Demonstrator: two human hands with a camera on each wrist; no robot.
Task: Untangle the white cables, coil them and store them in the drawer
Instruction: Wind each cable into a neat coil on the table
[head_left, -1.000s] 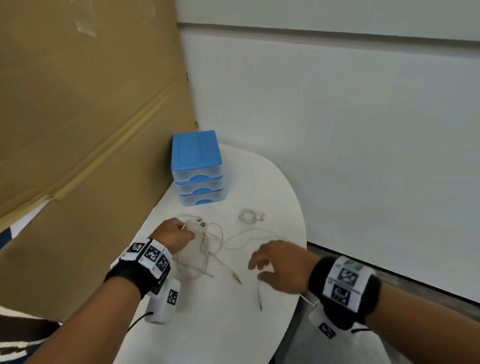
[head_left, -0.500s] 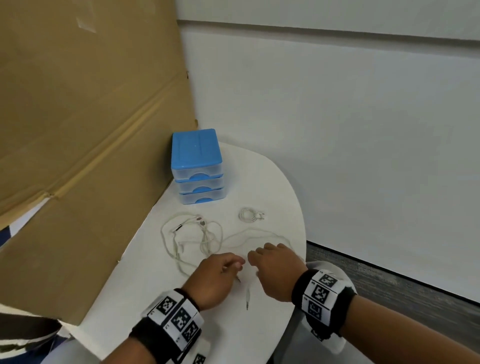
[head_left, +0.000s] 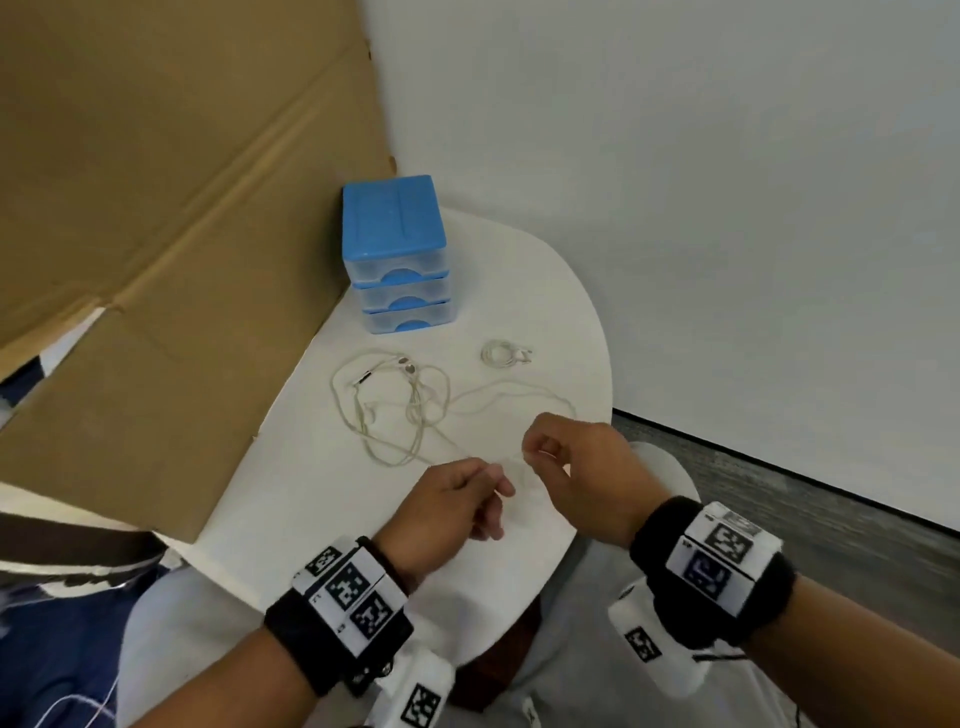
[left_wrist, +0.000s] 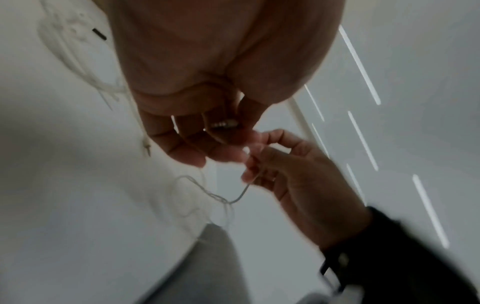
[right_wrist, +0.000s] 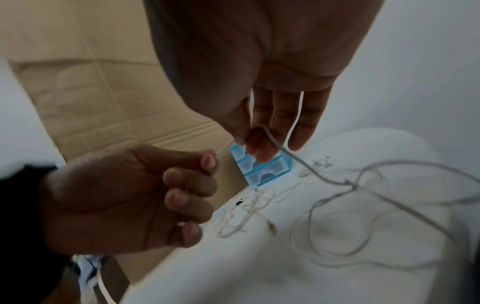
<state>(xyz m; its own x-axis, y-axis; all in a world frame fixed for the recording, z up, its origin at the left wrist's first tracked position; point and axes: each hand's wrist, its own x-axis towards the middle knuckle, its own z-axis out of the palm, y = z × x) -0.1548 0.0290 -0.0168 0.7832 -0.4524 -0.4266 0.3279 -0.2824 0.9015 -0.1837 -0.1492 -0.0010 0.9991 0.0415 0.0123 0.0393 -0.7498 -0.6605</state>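
Observation:
A tangle of thin white cables (head_left: 395, 410) lies loose on the white table (head_left: 519, 270), in front of the blue three-drawer unit (head_left: 397, 254), whose drawers are all closed. One small cable (head_left: 501, 355) lies coiled by itself to the right of the unit. My left hand (head_left: 493, 480) is raised over the table's near edge and grips the metal jack plug (left_wrist: 224, 124) at a cable's end. Just to its right, my right hand (head_left: 535, 452) pinches the same cable (right_wrist: 337, 181) between thumb and forefinger. From there the strand runs down to the tangle.
A large cardboard sheet (head_left: 156, 234) leans along the table's left side, right behind the drawer unit. White walls close the corner at the back and right. The table's curved edge drops to a grey floor (head_left: 779, 493) on the right.
My left hand left the far side of the tangle and came near, beside the right. Both hands then rose off the table with a cable end pinched between them.

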